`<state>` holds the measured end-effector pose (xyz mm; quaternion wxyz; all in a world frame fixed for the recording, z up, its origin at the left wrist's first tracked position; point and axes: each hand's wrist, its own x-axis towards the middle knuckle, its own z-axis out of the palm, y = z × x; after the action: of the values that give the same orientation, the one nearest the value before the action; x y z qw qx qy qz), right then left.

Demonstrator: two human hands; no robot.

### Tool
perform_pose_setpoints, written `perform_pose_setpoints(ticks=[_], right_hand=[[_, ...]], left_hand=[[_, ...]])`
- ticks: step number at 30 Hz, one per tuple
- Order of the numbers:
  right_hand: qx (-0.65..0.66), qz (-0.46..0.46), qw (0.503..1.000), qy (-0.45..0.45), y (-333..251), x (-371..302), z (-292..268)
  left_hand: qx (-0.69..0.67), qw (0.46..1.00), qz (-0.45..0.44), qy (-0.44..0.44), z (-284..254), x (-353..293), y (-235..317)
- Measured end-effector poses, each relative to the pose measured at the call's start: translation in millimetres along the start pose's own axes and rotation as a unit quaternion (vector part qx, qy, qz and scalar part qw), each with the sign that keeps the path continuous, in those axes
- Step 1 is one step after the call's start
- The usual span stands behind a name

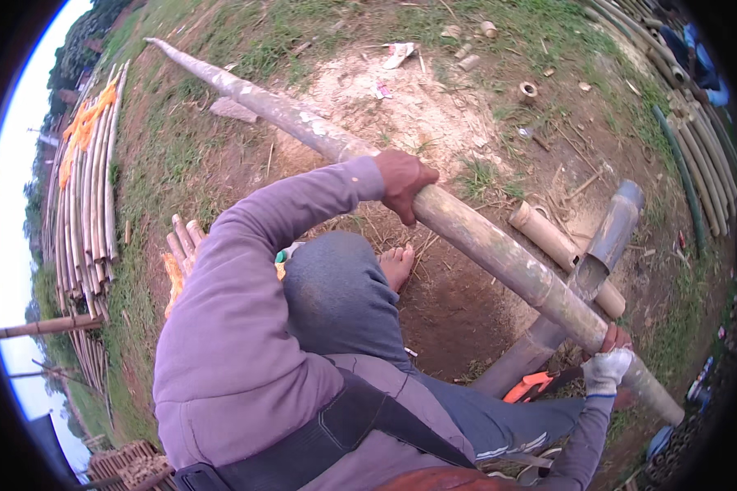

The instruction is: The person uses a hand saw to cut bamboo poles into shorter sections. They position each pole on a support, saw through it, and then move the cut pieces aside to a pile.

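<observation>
A long bamboo pole (499, 240) slants across the view from far left to near right. My left hand (407, 184), bare, is closed around its middle. Nearer its right end, my right hand (611, 360), in a white glove with bare fingertips showing, grips the same pole. Beneath the pole near my right hand lies a thick grey bamboo piece (516, 360) with a notch cut into it. A shorter pale bamboo length (549, 237) lies on the ground beside it. An orange handle (528, 387), with a dark part beyond it, is next to my leg.
Stacked bamboo poles (90, 180) with orange cloth stand at the left. More poles (696, 155) lie at the far right, near a person in blue (704, 69). Sawdust (434, 98) and short bamboo offcuts (528, 90) are scattered ahead. My bare foot (397, 266) rests on the soil.
</observation>
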<state>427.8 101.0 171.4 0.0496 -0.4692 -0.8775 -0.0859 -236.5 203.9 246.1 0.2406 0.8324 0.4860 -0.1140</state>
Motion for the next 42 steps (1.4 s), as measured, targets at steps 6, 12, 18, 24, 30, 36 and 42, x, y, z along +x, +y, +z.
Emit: perform_pose_setpoints(ticks=[6, 12, 18, 24, 30, 36, 42], right_hand=[[0.003, -0.025, 0.998, -0.049, -105, 198, -16], [-0.005, -0.038, 0.997, -0.065, -171, 240, 43], [0.021, 0.007, 0.987, -0.158, -162, 283, 46], [0.022, 0.129, 0.988, 0.082, -197, 227, 26], [0.074, 0.554, 0.813, 0.163, -225, 9, 31], [0.091, 0.668, 0.737, -0.055, -231, -53, -7], [0.038, 0.581, 0.797, -0.16, -261, -68, -1]], left_hand=[[-0.014, 0.989, -0.144, -0.031, -18, -30, -140], [-0.045, 0.978, -0.198, -0.054, 8, -26, -245], [-0.033, 0.97, -0.236, -0.05, -2, -5, -256], [0.115, 0.966, -0.225, 0.063, 22, -19, -223], [0.117, 0.949, 0.025, 0.292, 49, 16, -102], [0.109, 0.969, 0.068, 0.209, 36, 103, 26], [0.136, 0.985, -0.076, 0.072, 48, 133, 35]])
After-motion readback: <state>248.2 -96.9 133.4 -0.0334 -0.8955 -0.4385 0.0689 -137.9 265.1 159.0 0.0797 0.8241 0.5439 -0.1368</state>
